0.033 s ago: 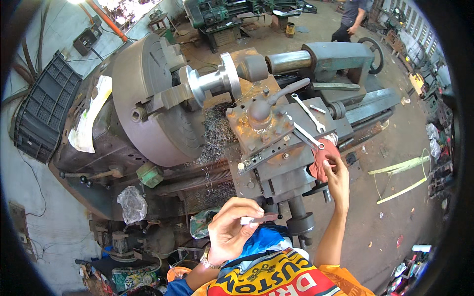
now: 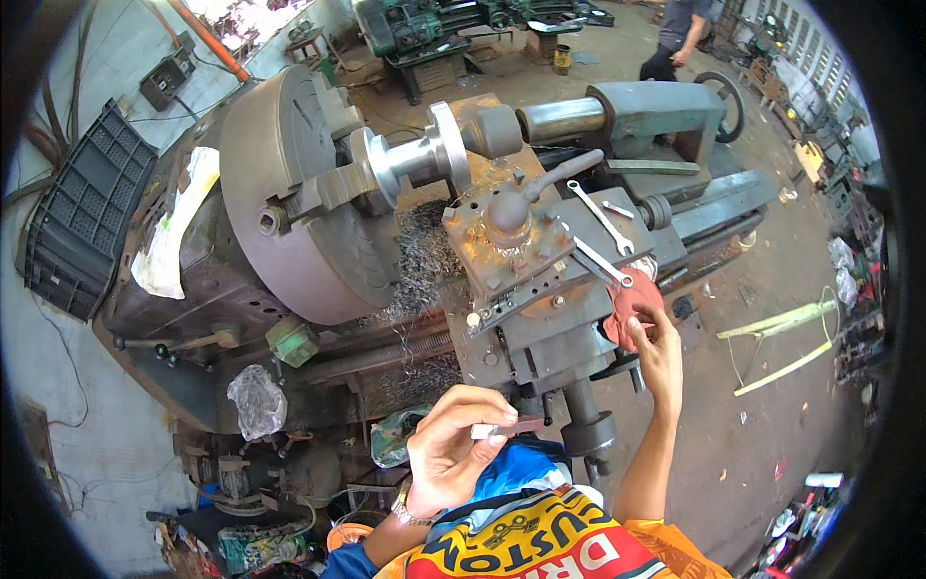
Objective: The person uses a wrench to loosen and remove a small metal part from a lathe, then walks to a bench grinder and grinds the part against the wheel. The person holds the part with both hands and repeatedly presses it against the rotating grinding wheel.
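Keeping its earlier pose, the left hand (image 2: 444,452) is pinching a small brown bar (image 2: 527,425) between thumb and fingers, at two o'clock from its palm. Rightward, a red cloth (image 2: 639,292) is lying at eleven o'clock from the right hand (image 2: 660,349), whose loosely curled fingers are touching it; whether they are gripping, I cannot tell. Beyond, toward twelve o'clock, a co-worker (image 2: 685,34) is showing slightly farther left than before.

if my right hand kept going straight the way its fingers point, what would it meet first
The right hand would first meet the red rag, right at its fingertips; whether they already touch it is hard to judge from this view.
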### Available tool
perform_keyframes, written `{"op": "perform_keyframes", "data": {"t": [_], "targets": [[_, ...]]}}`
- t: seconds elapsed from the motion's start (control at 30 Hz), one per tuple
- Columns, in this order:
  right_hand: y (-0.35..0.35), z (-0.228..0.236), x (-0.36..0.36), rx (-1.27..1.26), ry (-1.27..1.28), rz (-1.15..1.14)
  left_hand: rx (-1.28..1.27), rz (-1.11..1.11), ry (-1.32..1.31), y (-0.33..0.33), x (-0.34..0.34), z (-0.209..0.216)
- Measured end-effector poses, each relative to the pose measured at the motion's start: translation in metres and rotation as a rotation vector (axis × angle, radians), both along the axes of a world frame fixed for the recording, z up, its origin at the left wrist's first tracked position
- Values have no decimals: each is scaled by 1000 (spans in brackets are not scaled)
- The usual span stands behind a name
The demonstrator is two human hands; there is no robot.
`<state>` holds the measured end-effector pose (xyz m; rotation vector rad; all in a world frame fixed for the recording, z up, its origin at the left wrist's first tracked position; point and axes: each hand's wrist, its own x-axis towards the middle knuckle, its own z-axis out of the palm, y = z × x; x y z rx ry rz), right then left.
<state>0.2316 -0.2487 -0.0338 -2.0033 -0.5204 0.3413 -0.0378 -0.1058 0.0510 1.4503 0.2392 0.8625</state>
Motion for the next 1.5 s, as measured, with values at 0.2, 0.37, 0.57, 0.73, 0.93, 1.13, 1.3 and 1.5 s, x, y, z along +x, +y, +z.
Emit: {"op": "perform_keyframes", "data": {"t": [0.2,0.37,0.57,0.73,0.93,1.13,1.3,1.5], "targets": [[-31,62,-137,324,275,249,-59,-159,-64,-1,-51,-5],[-47,86,-243,391,340,407,-271,-353,5,-7,-91,-22],[-77,81,-321,367,335,114,-380,-613,-30,-40,-103,-41],[-125,82,-356,414,275,-6,-381,-789,5,-82,-114,-29],[-199,79,-393,537,66,-133,-255,-950,42,-155,-119,-5],[-334,85,-440,557,-25,-270,-276,-1176,108,-292,-129,-6],[-472,77,-496,521,-112,-416,-328,-1149,85,-443,-155,-27],[-604,45,-569,404,-190,-675,-28,-1476,314,-594,-180,-39]]}}
